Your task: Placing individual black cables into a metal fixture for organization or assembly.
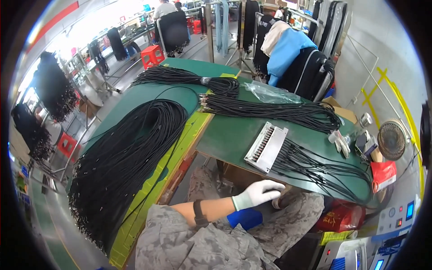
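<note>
White rack (276, 150): in the head view, it sits at a slant on the green tabletop (223, 144), near the front edge, with thin black cords (292, 159) trailing to the right.
Left hand (257, 193): in a white glove, over the lap, near the rack but not touching it.
Left arm (182, 212): reaches across the body, dark band (200, 213) near the wrist, fingers pointing right.
Left hand's grip: a bit apart, with nothing in it.
Right hand: out of sight, so I cannot tell its grip.
</note>
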### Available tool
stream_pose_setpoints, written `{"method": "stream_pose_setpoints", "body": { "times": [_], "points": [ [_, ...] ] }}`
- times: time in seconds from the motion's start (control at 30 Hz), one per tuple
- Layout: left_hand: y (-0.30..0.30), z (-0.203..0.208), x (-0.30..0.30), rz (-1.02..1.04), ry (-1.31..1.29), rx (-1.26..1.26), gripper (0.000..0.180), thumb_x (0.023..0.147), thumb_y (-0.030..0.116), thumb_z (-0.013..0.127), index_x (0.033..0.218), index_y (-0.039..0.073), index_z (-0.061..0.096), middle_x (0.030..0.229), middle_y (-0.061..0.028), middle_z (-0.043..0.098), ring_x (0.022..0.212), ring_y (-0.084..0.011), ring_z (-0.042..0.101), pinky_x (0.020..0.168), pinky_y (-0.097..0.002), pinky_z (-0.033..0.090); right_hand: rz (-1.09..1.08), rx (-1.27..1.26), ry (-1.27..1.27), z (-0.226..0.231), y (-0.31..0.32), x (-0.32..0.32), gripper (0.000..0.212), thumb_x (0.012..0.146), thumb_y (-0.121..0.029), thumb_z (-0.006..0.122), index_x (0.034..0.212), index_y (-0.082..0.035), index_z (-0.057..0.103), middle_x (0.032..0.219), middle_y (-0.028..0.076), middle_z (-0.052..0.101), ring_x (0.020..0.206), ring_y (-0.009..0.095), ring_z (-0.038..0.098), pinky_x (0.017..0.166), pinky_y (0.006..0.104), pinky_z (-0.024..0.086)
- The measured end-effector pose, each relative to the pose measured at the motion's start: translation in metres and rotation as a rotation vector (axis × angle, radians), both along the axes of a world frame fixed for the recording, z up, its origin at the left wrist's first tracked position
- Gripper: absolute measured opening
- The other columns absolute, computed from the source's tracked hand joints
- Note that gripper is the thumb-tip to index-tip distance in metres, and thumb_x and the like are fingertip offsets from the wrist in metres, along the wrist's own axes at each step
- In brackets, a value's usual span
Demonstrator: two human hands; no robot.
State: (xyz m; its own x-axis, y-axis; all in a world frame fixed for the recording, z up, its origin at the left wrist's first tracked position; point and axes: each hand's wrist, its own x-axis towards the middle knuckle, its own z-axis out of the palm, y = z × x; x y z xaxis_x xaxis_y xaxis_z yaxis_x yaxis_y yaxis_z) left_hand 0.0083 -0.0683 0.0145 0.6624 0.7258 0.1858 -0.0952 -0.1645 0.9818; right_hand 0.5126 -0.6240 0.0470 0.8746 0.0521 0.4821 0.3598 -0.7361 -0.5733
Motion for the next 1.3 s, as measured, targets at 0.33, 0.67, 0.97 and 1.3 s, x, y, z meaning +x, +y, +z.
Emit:
{"method": "stream_pose_setpoints", "body": {
  "times": [0.33, 0.67, 0.97, 1.3],
  "points": [
    [-0.020, 0.022, 0.051, -0.504, -0.310, -0.361, 0.053, 0.088, 0.022, 0.069, 0.132, -0.001, 0.051, 0.132, -0.0139, 0.054, 0.119, -0.0181, 0.052, 0.101, -0.0334, 0.041, 1.011, 0.448, 0.526, 0.110, 0.401, -0.207, 0.030, 0.094, -0.025, 0.055, 0.108, 0.001, 0.063, 0.093, 0.002, 0.063, 0.086, 0.013, 0.056, 0.074, 0.0268, 0.044],
    [0.055, -0.020, -0.024, -0.022, -0.405, -0.620, 0.040, 0.085, 0.009, 0.069, 0.122, -0.002, 0.060, 0.117, -0.0082, 0.064, 0.106, -0.0136, 0.059, 0.095, -0.0290, 0.045, 1.489, -0.416, 0.194, 0.047, 0.695, -0.267, 0.054, 0.086, -0.040, 0.063, 0.124, -0.002, 0.054, 0.123, 0.021, 0.058, 0.113, 0.031, 0.057, 0.100, 0.0367, 0.041],
    [0.073, -0.028, -0.033, 0.001, -0.243, -0.561, 0.041, 0.085, 0.010, 0.070, 0.122, -0.002, 0.060, 0.119, -0.0086, 0.064, 0.109, -0.0149, 0.058, 0.098, -0.0301, 0.044, 1.418, -0.996, -0.062, 0.017, 0.770, -0.315, 0.059, 0.085, -0.056, 0.055, 0.110, -0.004, 0.065, 0.112, 0.023, 0.062, 0.106, 0.036, 0.058, 0.092, 0.0426, 0.045],
    [0.070, -0.029, -0.044, -0.104, -0.207, -0.590, 0.039, 0.081, 0.009, 0.074, 0.117, -0.002, 0.063, 0.111, -0.0076, 0.066, 0.102, -0.0139, 0.061, 0.092, -0.0295, 0.047, 1.386, -0.667, -0.158, 0.112, 0.684, -0.293, 0.045, 0.082, -0.048, 0.064, 0.082, -0.003, 0.065, 0.077, 0.019, 0.064, 0.075, 0.036, 0.061, 0.069, 0.0419, 0.047]
  ]
}}
